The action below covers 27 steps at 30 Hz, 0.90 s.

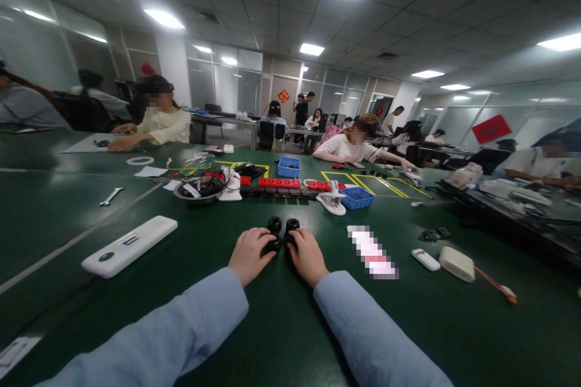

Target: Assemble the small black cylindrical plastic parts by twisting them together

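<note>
Several small black round pieces stand close together on the green table (pixel 281 314) in front of me. My left hand (pixel 252 254) has its fingers curled round the near left black piece (pixel 274 243). Against the near right black piece (pixel 289 237) rest the fingers of my right hand (pixel 305 255), which partly cover it. Just beyond my fingertips are the far left black piece (pixel 275 224) and the far right black piece (pixel 292 225), side by side with a narrow gap.
A long white device (pixel 131 246) and a wrench (pixel 111 196) lie left. Ahead are a metal bowl (pixel 200 198), red strips (pixel 284 182), white clamps (pixel 333 199) and blue baskets (pixel 357 198). A white case (pixel 457 263) lies right; people sit across the table.
</note>
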Each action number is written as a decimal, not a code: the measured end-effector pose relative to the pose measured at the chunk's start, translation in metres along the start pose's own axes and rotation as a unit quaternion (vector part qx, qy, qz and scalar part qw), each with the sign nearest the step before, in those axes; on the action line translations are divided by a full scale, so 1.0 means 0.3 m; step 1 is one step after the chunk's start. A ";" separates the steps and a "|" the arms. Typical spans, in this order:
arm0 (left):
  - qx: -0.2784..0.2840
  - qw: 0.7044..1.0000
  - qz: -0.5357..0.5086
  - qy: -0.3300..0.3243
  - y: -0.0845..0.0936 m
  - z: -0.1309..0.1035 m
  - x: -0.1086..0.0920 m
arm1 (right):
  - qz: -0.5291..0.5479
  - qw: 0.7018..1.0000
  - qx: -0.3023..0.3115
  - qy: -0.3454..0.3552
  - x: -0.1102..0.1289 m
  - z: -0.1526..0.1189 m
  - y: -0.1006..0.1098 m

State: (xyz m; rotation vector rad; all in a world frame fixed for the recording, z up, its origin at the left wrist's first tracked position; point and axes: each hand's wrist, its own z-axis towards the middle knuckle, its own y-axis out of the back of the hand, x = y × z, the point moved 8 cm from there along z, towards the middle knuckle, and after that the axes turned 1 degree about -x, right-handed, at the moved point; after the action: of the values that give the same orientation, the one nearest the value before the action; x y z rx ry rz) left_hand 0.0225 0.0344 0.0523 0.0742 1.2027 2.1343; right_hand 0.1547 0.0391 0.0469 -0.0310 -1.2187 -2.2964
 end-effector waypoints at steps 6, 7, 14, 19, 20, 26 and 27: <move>-0.005 1.000 0.004 0.022 -0.039 0.062 0.034 | 0.036 0.999 0.000 -0.004 -0.042 0.040 -0.038; -0.006 1.000 0.006 0.024 -0.045 0.070 0.038 | 0.042 0.999 0.000 -0.005 -0.049 0.047 -0.045; 0.000 1.000 0.001 0.022 -0.070 0.096 0.042 | 0.072 0.997 0.000 -0.015 -0.081 0.074 -0.070; 0.010 1.000 -0.007 0.022 -0.072 0.090 0.041 | 0.066 0.997 0.008 -0.031 -0.090 0.071 -0.062; 0.013 1.000 -0.005 0.021 -0.073 0.089 0.041 | 0.063 0.997 0.010 -0.034 -0.091 0.070 -0.060; 0.023 0.999 0.004 0.025 -0.078 0.085 0.038 | 0.052 0.998 0.006 -0.044 -0.084 0.058 -0.039; 0.021 0.999 0.006 0.031 -0.076 0.082 0.039 | 0.052 0.998 0.001 -0.045 -0.081 0.056 -0.032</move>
State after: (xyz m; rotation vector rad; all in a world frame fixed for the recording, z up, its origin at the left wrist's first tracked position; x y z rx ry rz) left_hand 0.0346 0.0673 0.0457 0.0340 1.2869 2.1368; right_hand 0.1674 0.0672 0.0432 -0.1944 -1.2347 -2.2231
